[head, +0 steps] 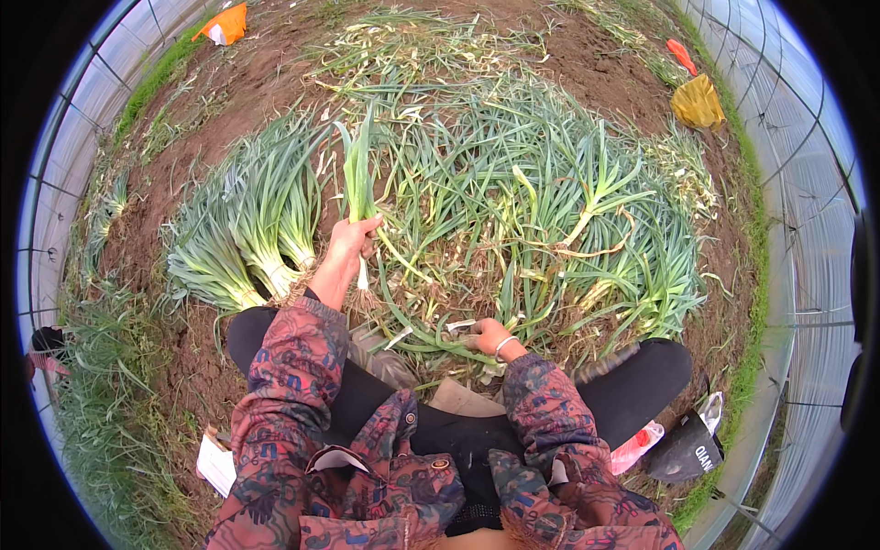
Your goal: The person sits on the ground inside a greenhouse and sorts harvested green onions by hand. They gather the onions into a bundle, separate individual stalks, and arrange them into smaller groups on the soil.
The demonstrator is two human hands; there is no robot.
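My left hand [354,240] grips a leek-like green stalk [359,172]. Its leaves point up and away, and its white root end [363,275] hangs below the fist. Just left of that hand lie bundled green stalks [265,234], their pale bases towards me. My right hand [493,338], with a bracelet at the wrist, is low over the litter between my knees. A long green leaf [440,342] runs up to its fingers; whether they hold it is unclear. Ahead spreads a broad heap of loose stalks [467,165], with one thick stalk [584,216] lying on top.
Greenhouse film walls [811,261] curve along both sides. An orange bag [227,26] and a yellow bag [698,103] lie farther off. Near my right knee are a black bag [684,450] and a pink plastic bag [636,447]. Another person [49,350] is partly visible at far left, beside growing plants [110,385].
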